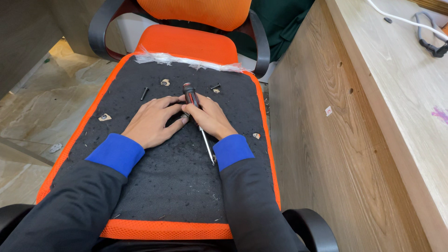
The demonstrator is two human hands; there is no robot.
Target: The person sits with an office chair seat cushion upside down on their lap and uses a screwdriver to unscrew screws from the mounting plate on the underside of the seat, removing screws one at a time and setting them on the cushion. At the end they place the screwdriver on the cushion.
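The right hand (211,117) gripped a screwdriver (197,116) mid-cushion (177,186) (shaft toward the near edge); the left hand (151,122) lay flat, released, beside it

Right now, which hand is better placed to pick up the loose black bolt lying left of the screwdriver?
Left hand: it lies flat and free, nearer the loose black bolt. The right hand holds the red-and-black-handled screwdriver.
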